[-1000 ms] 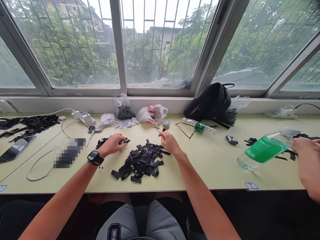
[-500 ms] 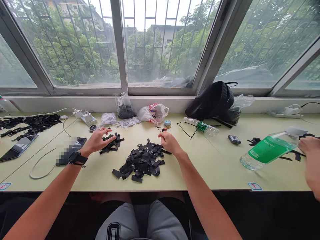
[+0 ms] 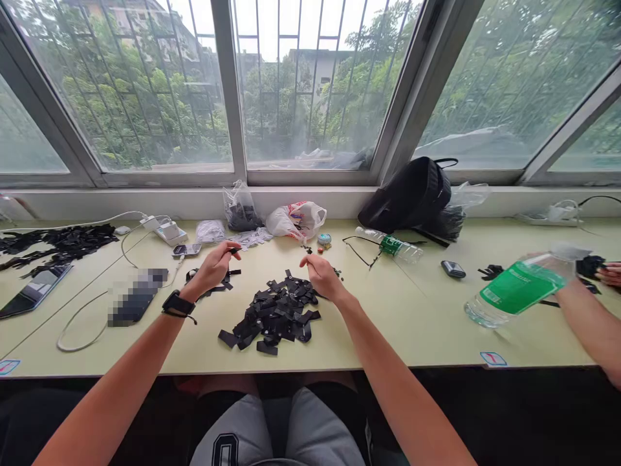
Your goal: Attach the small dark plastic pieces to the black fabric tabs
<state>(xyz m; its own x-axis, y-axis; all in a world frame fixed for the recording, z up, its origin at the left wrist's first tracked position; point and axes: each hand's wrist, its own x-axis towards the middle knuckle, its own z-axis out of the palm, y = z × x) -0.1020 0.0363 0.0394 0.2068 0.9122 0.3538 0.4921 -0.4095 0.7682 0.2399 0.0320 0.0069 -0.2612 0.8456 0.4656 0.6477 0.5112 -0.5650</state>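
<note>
Left hand (image 3: 211, 270) raised, fingertips pinching a small black piece (image 3: 235, 250); right hand (image 3: 323, 278) half closed, any hold impossible to tell. Heap of black fabric tags (image 3: 274, 316) just below and between both grips; black strap (image 3: 213, 279) just under the left.

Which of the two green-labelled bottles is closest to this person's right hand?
The smaller bottle, lying by the black bag; the larger bottle sits farther from the right hand, near a co-worker's hand.

The head-worn camera looks forward and down from close above the desk (image 3: 388, 330), facing the windows (image 3: 315, 97).
</note>
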